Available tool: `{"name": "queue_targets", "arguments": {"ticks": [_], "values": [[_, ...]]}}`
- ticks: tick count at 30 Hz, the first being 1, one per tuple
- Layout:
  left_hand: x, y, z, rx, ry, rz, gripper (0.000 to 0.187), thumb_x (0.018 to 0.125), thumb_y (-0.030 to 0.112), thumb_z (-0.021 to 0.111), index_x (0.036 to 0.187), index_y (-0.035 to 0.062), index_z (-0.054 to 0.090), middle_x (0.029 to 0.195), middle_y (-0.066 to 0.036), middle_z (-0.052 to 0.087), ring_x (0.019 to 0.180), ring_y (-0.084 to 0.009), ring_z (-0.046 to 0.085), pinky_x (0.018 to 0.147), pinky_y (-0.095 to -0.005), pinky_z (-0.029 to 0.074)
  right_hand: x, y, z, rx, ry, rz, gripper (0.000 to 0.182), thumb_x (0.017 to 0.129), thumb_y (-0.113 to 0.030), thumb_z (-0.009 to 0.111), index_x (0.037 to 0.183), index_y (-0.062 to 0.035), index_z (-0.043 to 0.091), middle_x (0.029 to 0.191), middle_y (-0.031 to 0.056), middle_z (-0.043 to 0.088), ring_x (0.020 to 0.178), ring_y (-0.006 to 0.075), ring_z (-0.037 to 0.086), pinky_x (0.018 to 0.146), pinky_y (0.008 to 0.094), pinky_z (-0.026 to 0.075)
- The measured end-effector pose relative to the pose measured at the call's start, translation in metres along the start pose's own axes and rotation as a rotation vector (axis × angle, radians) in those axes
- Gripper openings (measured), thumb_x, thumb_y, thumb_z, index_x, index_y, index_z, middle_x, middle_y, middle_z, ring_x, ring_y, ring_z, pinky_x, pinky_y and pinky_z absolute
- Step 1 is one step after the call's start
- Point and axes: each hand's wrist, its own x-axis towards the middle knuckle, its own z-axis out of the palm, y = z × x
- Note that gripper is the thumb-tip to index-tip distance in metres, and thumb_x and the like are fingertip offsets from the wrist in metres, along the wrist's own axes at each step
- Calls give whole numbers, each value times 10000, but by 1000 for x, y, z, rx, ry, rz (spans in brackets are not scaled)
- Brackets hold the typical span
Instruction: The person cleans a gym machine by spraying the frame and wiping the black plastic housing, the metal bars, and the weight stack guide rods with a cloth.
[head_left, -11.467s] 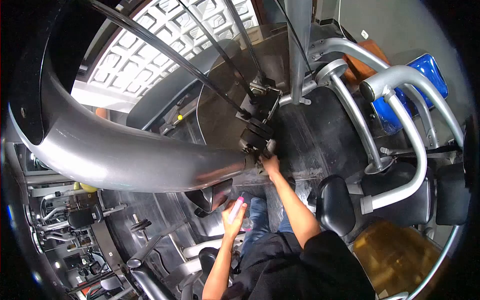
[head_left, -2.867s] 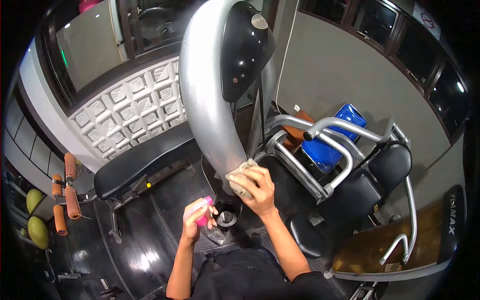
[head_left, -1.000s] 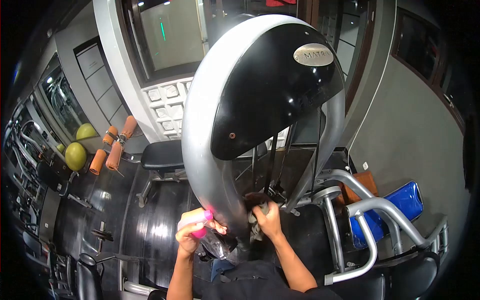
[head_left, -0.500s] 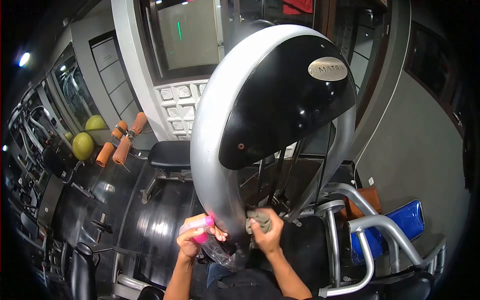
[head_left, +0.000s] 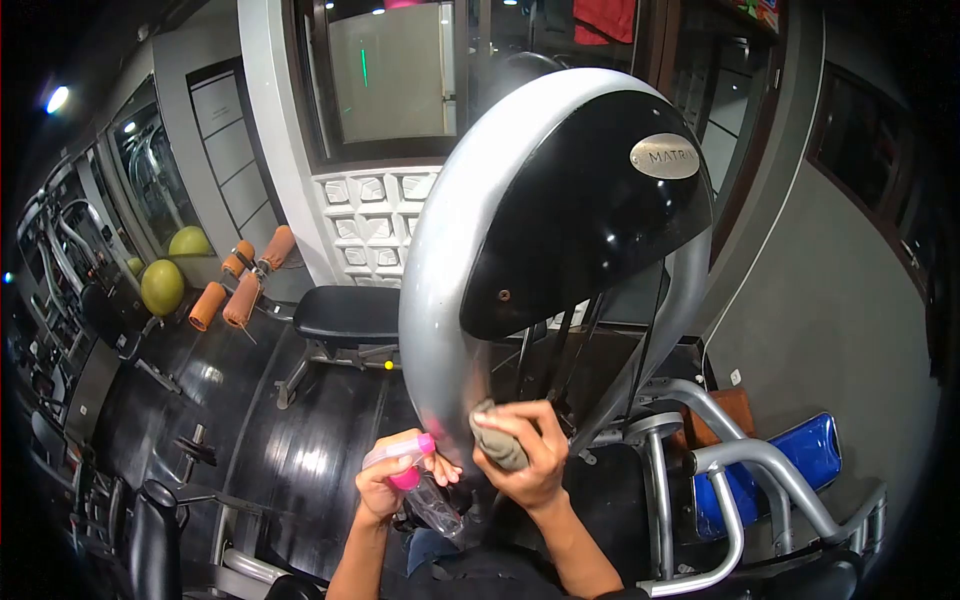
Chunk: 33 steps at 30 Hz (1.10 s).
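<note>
My left hand [head_left: 382,482] is closed around the neck of a spray bottle [head_left: 436,508] with a pink trigger head and a clear body. The bottle tilts, its base toward the lower right. In my right hand [head_left: 538,465] is a bunched grey-green cloth [head_left: 500,446], against the inner edge of the curved silver frame [head_left: 428,310] of a gym machine. Between the frame's sides sits a glossy black panel [head_left: 570,220] with an oval MATRIX badge [head_left: 665,157]. Dark rods run below the panel, partly hidden by my right hand.
Beyond the frame on the left stands a black padded bench [head_left: 345,312]. Orange foam rollers [head_left: 240,298] and a yellow-green ball [head_left: 162,288] are farther left. Silver tubes [head_left: 760,455] and a blue pad [head_left: 810,450] lie to the right, near the grey wall.
My right hand has moved slightly up and left with the cloth along the frame, turning more of its back into view. The left hand keeps its hold on the spray bottle. The view has shifted slightly.
</note>
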Motion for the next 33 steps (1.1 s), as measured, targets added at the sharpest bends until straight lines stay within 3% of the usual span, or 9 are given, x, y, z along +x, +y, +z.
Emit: {"name": "queue_targets", "arguments": {"ticks": [3,4,5,8,15,21,25,27,33], "values": [[4,8,2,30,-17,-5,350,790,308,556,822,-40,566,748,-235,647,759,-357,671,788,-422,522,-37,4,-6,-58,-71,-3,427,552,-59,830,961,-146,744,937,70,626,829,244,644,711,342,553],[4,12,3,51,-15,-13,357,784,319,563,812,-37,569,746,-233,647,741,-337,669,738,-387,523,-43,4,-7,-91,-80,1,456,568,-133,857,1008,-190,751,984,24,617,859,219,632,699,324,559],[5,18,3,43,-24,-19,357,784,319,563,812,-37,569,746,-233,647,741,-337,669,738,-387,523,-43,3,-6,-103,-78,5,456,568,-133,857,1008,-190,751,984,24,617,859,219,632,699,324,559],[12,38,1,99,-1,-37,402,751,369,589,791,-31,581,746,-231,648,641,-247,631,579,-288,472,-13,-9,-1,-185,-43,-132,403,620,-186,827,1016,-190,750,977,6,601,867,210,621,680,302,559],[28,63,-13,126,-67,-59,419,723,367,605,800,-45,606,793,-180,631,598,-190,577,577,-266,457,47,-40,11,-359,71,-214,448,612,-150,799,1056,-171,744,1039,-18,664,847,208,592,670,306,541],[37,67,-33,83,-151,-129,430,739,364,613,819,-58,632,802,-131,606,608,-167,574,572,-251,448,-20,-41,4,-484,-126,-164,426,575,-148,834,987,-237,770,965,-80,678,794,167,595,669,278,533],[39,64,-38,75,-242,-142,414,761,345,611,831,-62,643,802,-120,608,610,-155,575,568,-243,444,-11,-52,3,-654,-198,-238,380,617,-176,819,985,-260,770,961,-98,672,801,166,595,639,266,534],[42,65,-38,51,-285,-151,413,768,346,612,831,-61,645,803,-118,608,611,-155,577,568,-245,445,15,-57,7,-673,-141,-292,411,656,-179,771,1064,-232,745,985,-84,672,804,149,604,623,252,540],[47,73,-41,80,-461,-127,434,810,366,608,873,-61,652,835,-125,611,639,-167,607,579,-256,464,80,-70,23,-637,88,-214,514,558,-114,819,1054,-214,735,1008,-62,672,807,185,597,621,276,539]]}}
